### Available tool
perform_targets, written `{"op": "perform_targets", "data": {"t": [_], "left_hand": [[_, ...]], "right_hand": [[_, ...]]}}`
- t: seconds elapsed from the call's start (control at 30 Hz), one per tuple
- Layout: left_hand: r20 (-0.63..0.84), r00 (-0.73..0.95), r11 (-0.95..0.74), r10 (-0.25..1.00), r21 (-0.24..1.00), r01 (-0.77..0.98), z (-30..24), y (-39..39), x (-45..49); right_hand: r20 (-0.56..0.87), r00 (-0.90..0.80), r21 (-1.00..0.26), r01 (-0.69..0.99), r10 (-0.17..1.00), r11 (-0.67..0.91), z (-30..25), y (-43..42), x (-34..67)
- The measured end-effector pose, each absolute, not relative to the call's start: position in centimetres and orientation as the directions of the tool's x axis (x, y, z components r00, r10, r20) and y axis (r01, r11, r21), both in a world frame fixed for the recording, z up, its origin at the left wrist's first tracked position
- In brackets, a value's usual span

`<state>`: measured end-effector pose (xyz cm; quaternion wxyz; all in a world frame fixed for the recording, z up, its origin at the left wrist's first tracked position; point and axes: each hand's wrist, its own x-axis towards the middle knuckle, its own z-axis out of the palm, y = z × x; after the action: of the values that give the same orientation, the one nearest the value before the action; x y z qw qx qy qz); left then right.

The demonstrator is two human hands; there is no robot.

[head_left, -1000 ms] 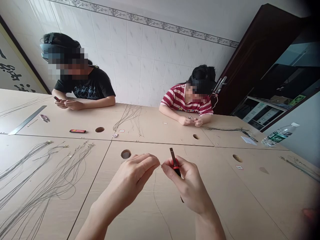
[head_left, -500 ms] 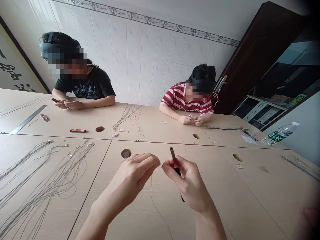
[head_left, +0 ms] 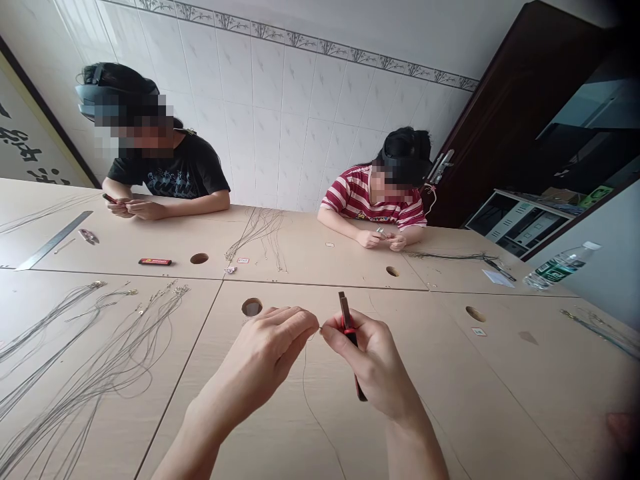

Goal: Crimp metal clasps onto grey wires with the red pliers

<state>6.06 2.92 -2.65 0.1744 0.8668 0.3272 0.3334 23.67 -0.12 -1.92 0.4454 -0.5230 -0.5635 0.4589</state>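
Thin cord (head_left: 304,387) hangs just L of the hand tool (head_left: 349,331), top end pinched in L hand (head_left: 270,347) fingertips; tiny gold-coloured bit (head_left: 321,329) shows b/w both hands' tips, also L of tool. R hand (head_left: 377,360) fingers curled round tool, thumb tip toward bit. Cord bundle (head_left: 163,313) well L of tool, water bottle (head_left: 560,267) well R.

Left hand (head_left: 273,347) pinches thin cord (head_left: 303,381); right hand (head_left: 375,350) holds a red-black tool (head_left: 353,336).
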Motion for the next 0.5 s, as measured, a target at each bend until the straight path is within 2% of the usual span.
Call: {"op": "perform_targets", "data": {"t": [0.27, 0.5], "left_hand": [[0.467, 0.567, -0.733, 0.678, 0.489, 0.473, -2.72, 3.01, 6.01], [0.364, 0.497, -0.587, 0.788, 0.689, 0.425, -2.92, 3.24, 6.52]], "right_hand": [[0.021, -0.073, -0.979, 0.203, 0.997, 0.035, -1.84, -0.02, 23.61], [0.065, -0.046, -0.978, 0.197, 0.997, 0.073, -2.06, -0.10, 24.42]]}}
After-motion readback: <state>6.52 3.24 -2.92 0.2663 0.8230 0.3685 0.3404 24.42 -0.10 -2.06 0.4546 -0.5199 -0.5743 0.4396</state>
